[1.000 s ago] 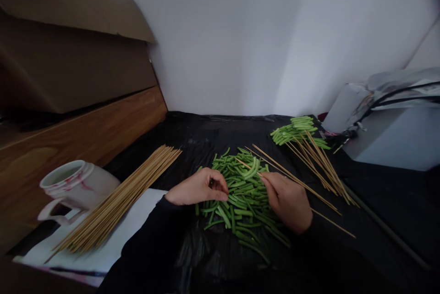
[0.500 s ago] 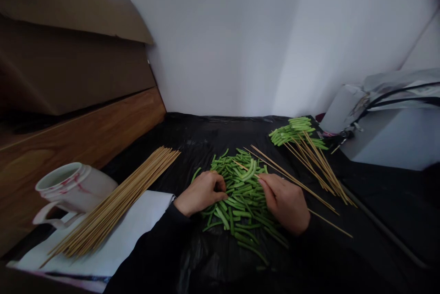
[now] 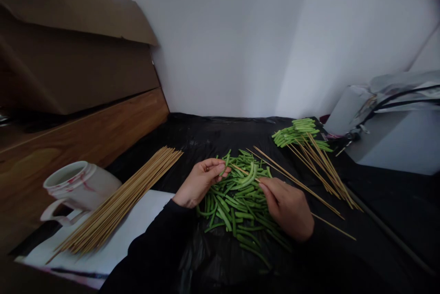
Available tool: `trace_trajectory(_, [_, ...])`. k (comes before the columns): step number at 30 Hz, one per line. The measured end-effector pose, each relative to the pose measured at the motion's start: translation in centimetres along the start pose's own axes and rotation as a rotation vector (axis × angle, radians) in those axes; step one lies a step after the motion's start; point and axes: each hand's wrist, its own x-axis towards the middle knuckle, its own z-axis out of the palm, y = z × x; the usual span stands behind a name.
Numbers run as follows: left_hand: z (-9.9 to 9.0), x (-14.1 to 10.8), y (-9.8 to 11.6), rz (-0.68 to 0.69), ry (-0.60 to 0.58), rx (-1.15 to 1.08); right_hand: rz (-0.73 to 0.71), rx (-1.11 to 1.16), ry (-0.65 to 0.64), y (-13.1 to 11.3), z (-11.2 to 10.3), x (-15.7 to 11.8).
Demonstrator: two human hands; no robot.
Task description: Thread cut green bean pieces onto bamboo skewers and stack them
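Note:
Cut green beans (image 3: 237, 211) lie in a loose pile on the black plastic sheet (image 3: 209, 131). My left hand (image 3: 202, 179) pinches one green bean piece (image 3: 227, 160) above the pile's upper left. Between the fingers of my right hand (image 3: 288, 204) is a wooden skewer (image 3: 239, 169), its tip pointing left toward that piece. Several bean pieces (image 3: 252, 174) are threaded on this skewer near my right fingertips. More bare skewers (image 3: 295, 179) lie to the right of the pile, partly beneath my right hand.
A skewer bundle (image 3: 127, 197) rests on white paper (image 3: 137, 223) at left, beside a white mug (image 3: 82, 186). Skewered beans (image 3: 297, 132) lie at back right, near a grey box (image 3: 398, 140). A cardboard box (image 3: 79, 64) stands at far left.
My left hand has risen from the pile with a bean piece and moved near the skewer tip. My right hand still holds the skewer. The view has shifted slightly.

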Motion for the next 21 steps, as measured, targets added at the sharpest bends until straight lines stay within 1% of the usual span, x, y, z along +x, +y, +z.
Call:
trace_trajectory(2, [0.07, -0.07, 0.07, -0.046, -0.004, -0.110, -0.004, 0.006, -0.001, -0.09, 0.02, -0.01])
trace_trajectory(4, [0.11, -0.13, 0.12, -0.065, -0.012, -0.153, -0.010, 0.015, 0.003, -0.15, 0.05, 0.00])
trace_trajectory(21, [0.13, -0.09, -0.38, -0.071, -0.032, -0.114, -0.021, -0.012, -0.023, -0.16, 0.19, -0.01])
